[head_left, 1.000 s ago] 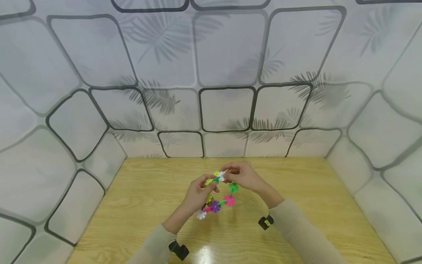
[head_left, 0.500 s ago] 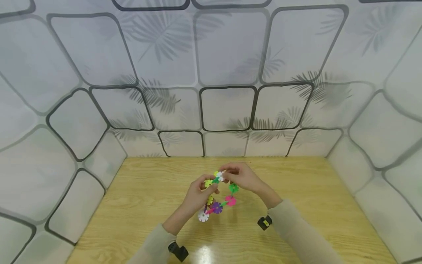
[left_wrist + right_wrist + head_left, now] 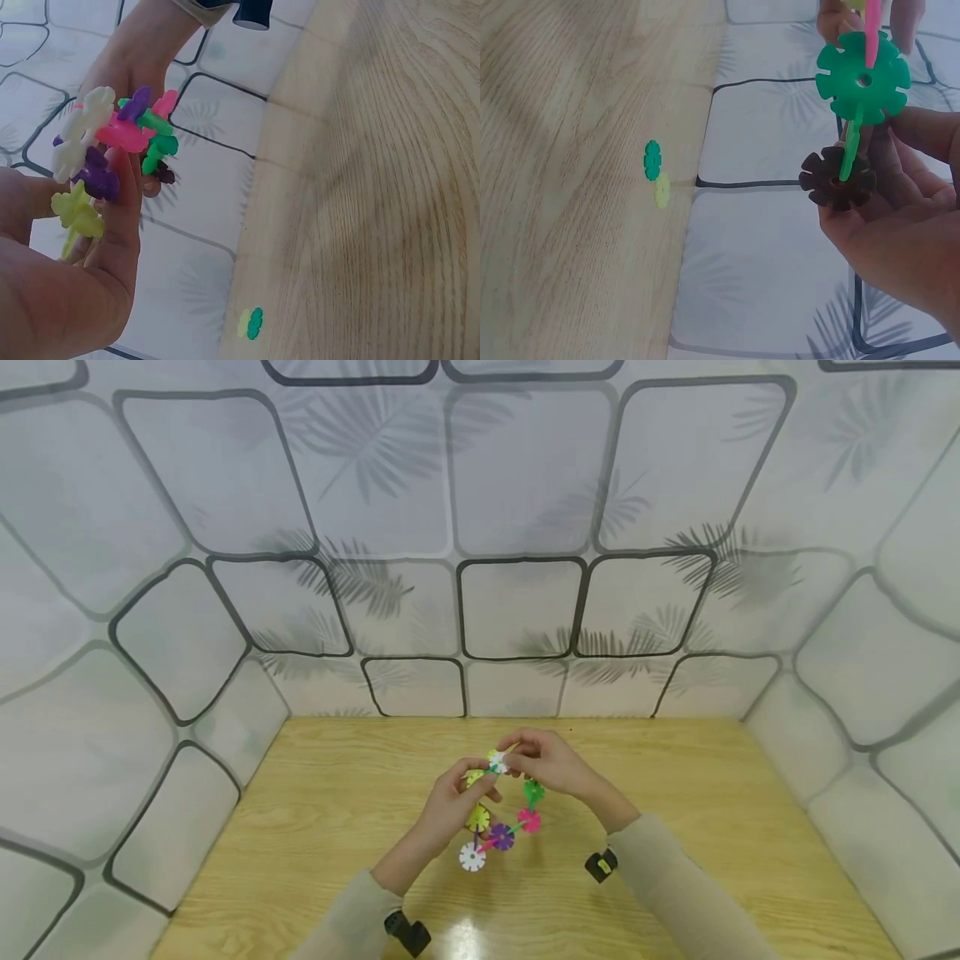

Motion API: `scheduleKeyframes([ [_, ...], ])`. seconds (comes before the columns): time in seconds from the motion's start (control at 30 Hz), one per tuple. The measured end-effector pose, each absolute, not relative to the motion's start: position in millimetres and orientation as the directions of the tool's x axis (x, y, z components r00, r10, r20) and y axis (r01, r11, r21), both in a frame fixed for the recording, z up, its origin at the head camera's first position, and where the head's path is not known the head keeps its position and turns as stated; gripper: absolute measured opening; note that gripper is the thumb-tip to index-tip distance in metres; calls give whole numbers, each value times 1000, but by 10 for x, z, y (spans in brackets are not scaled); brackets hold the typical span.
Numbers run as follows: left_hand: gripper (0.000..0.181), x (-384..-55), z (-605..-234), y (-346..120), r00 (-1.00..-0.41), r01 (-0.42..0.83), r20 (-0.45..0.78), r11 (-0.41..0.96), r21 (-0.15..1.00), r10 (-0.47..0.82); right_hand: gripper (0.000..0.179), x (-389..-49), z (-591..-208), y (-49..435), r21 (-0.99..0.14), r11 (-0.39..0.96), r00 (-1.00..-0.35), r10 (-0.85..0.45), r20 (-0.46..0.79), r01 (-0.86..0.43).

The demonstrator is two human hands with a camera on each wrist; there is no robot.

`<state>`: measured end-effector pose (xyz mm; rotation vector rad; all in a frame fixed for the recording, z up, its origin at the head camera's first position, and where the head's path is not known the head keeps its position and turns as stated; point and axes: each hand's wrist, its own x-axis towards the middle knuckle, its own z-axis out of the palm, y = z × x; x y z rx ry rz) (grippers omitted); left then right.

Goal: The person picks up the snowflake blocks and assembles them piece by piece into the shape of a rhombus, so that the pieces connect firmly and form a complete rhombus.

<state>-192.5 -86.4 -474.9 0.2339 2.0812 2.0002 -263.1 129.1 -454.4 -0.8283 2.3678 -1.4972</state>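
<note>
A chain of slotted plastic snowflake discs hangs in a loop between both hands in the head view. Its lower part shows a white disc (image 3: 472, 857), a purple disc (image 3: 502, 837), a pink disc (image 3: 528, 820) and a yellow disc (image 3: 478, 818). My left hand (image 3: 448, 803) pinches the chain's upper left, near another yellow disc. With thumb and fingers, my right hand (image 3: 553, 766) pinches a white disc (image 3: 498, 764) at the top. Close to the right palm, a brown disc (image 3: 832, 184) joins a green disc (image 3: 862, 86) through a thin link. Fingers partly hide the joint between the hands.
On the wooden table (image 3: 337, 777) lie a loose green disc (image 3: 652, 160) and a pale yellow disc (image 3: 662, 193), side by side near the far edge. Patterned white panels (image 3: 517, 610) rise behind the table and along both sides.
The loop's lower discs have swung slightly right and downward. The white disc at the top has shifted a little left, toward the left fingers. Both hands stay nearly in place, still gripping.
</note>
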Motion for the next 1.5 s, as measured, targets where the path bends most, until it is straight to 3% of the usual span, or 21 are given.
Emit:
scheduleKeyframes([
  [0.57, 44, -1894, -4722, -841, -942, -67, -60, -9, 998, 329, 22, -2642, -4528, 1252, -864, 292, -773, -614, 160, -410],
  [1.03, 44, -1900, -4757, -823, -951, -58, -60, 14, 998, 302, 22, -2632, -4512, 1243, -845, 322, -775, -612, 158, -427],
  [1.5, 41, -1899, -4816, -773, -969, 100, 80, 79, 992, 233, 22, -2602, -4454, 1264, -876, 331, -816, -567, 112, -350],
])
